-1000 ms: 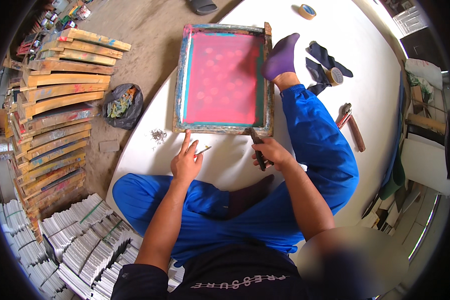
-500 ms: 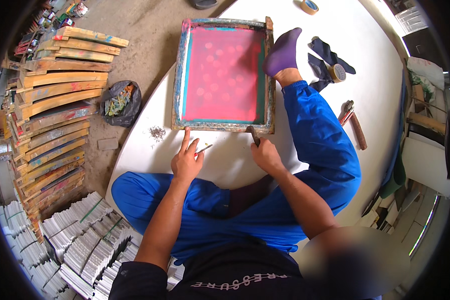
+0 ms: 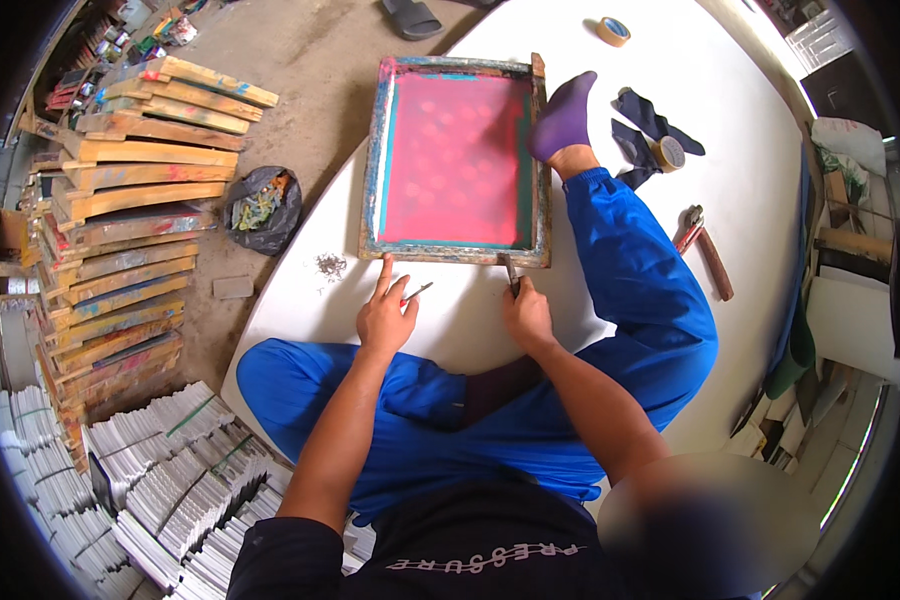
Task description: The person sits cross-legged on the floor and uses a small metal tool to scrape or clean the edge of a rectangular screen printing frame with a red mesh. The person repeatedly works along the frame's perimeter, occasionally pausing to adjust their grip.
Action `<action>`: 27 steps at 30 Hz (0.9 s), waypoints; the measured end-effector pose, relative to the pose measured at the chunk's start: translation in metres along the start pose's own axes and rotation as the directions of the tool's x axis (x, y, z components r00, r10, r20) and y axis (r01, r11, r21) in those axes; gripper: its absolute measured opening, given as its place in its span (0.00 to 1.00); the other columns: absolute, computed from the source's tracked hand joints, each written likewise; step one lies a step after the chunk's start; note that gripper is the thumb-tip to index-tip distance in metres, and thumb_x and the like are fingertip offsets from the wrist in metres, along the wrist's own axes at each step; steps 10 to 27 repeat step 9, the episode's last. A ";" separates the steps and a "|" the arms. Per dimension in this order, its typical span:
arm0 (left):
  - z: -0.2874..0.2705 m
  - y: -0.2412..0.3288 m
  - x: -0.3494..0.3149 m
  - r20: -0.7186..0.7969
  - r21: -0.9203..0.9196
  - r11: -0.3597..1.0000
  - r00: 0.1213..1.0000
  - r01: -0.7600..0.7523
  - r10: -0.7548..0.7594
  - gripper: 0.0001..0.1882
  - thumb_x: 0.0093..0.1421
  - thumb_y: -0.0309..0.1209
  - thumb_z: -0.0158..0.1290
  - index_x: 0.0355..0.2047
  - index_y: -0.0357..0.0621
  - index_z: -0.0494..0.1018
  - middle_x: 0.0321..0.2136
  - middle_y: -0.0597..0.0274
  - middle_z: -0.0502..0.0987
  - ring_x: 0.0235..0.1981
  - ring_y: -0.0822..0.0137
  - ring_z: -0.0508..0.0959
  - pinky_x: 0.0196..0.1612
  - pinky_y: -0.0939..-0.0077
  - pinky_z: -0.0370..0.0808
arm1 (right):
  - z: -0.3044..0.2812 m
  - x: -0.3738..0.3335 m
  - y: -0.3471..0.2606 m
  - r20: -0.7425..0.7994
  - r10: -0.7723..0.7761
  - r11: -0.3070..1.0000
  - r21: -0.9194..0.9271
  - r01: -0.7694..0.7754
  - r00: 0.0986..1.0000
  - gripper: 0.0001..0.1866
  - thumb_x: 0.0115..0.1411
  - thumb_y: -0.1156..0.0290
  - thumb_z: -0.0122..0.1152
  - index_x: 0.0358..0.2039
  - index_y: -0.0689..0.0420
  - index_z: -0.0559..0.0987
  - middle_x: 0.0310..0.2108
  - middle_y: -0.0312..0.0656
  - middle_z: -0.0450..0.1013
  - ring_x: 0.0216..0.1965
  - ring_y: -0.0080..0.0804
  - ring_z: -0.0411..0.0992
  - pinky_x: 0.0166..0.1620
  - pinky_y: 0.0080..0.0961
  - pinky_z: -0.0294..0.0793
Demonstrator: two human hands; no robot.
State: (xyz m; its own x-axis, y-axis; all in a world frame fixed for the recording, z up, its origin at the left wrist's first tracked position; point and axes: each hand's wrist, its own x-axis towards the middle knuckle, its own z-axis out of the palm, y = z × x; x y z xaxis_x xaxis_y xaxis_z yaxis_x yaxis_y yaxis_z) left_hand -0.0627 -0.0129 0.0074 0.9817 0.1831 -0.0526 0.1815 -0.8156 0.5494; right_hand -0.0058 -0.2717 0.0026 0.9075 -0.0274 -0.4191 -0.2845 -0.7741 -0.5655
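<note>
A screen-printing frame (image 3: 368, 190), wooden and paint-stained, with pink mesh (image 3: 460, 160) edged in teal, lies on the white table. At its near left corner the extended index finger of my left hand (image 3: 382, 322) touches the wood. The other fingers of that hand hold a small red-handled tool (image 3: 422, 289) with a thin dark tip; its exact kind is unclear. My right hand (image 3: 528, 318) is closed around a dark metal hand tool (image 3: 510, 270), whose head meets the frame's near edge towards the right. The grip hides most of this tool.
Small dark metal bits (image 3: 330, 266) lie left of the frame. My purple-socked foot (image 3: 567, 118) rests against its right side. Beyond are dark cloths (image 3: 655, 115), tape rolls (image 3: 613, 32) and a wooden-handled tool (image 3: 715, 265). Stacked wooden frames (image 3: 150, 180) and a black bag (image 3: 262, 240) stand left.
The view has shifted slightly, so the frame and table appear lower and further right. The dark tool in my right hand has turned more upright against the frame. My left hand keeps its place.
</note>
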 end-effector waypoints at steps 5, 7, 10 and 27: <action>-0.003 -0.003 0.001 0.004 -0.108 0.994 1.000 0.024 -0.024 0.19 0.61 0.39 0.60 0.51 0.48 0.80 0.70 0.63 0.64 0.38 0.62 0.85 0.43 0.65 0.81 | 0.000 0.000 0.006 -0.026 -0.057 0.998 -0.001 0.057 0.998 0.18 0.67 0.59 0.54 0.44 0.63 0.74 0.34 0.68 0.77 0.40 0.71 0.76 0.47 0.60 0.74; 0.000 -0.009 0.001 -0.011 -0.124 0.992 1.000 0.011 -0.012 0.20 0.61 0.39 0.61 0.52 0.48 0.80 0.70 0.63 0.64 0.38 0.62 0.85 0.43 0.65 0.81 | 0.005 0.001 0.006 -0.042 -0.049 0.999 -0.009 0.049 0.998 0.18 0.66 0.58 0.55 0.45 0.62 0.74 0.35 0.68 0.78 0.40 0.70 0.76 0.48 0.60 0.74; 0.002 -0.014 -0.002 -0.011 -0.134 0.991 1.000 0.009 -0.011 0.21 0.61 0.39 0.61 0.53 0.48 0.79 0.70 0.63 0.64 0.38 0.63 0.85 0.43 0.66 0.81 | 0.012 0.002 0.006 -0.044 0.000 0.999 -0.033 -0.002 0.999 0.19 0.65 0.57 0.57 0.47 0.60 0.74 0.35 0.68 0.78 0.41 0.69 0.77 0.50 0.59 0.74; 0.002 -0.014 -0.002 -0.011 -0.134 0.991 1.000 0.009 -0.011 0.21 0.61 0.39 0.61 0.53 0.48 0.79 0.70 0.63 0.64 0.38 0.63 0.85 0.43 0.66 0.81 | 0.012 0.002 0.006 -0.044 0.000 0.999 -0.033 -0.002 0.999 0.19 0.65 0.57 0.57 0.47 0.60 0.74 0.35 0.68 0.78 0.41 0.69 0.77 0.50 0.59 0.74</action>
